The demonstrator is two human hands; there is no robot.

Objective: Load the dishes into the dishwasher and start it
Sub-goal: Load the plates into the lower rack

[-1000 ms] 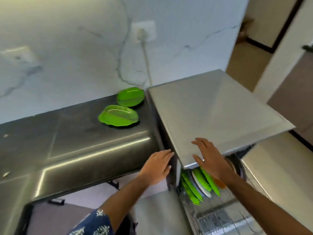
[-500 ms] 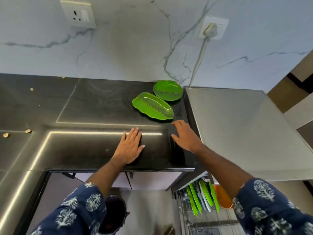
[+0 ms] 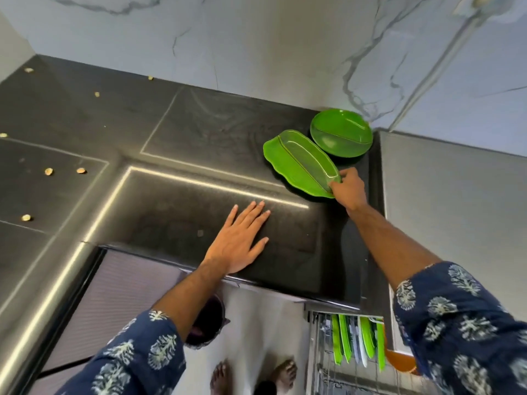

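The dark table point(image 3: 199, 143) has wide bare stone to the left of the dishes, and its front edge runs just under the left hand point(image 3: 239, 240). Small pale crumbs point(image 3: 48, 171) dot its far left part. The leaf-shaped green plate point(image 3: 299, 162) lies near the table's right edge, just touching or overlapping the round green plate point(image 3: 340, 136) behind it, which sits close to the marble wall point(image 3: 256, 38) and beside the grey dishwasher top point(image 3: 456, 201). No writing can be read anywhere.

The left hand lies flat on the table near the front edge, fingers straight and slightly spread, palm down. The right hand point(image 3: 349, 189) reaches forward with the arm stretched out, fingers curled onto the near end of the leaf-shaped plate, pinching its rim. Below the table's edge, the pulled-out dishwasher rack point(image 3: 322, 363) holds green and white plates point(image 3: 362, 340) standing on edge, with an orange dish point(image 3: 399, 362) beside them.
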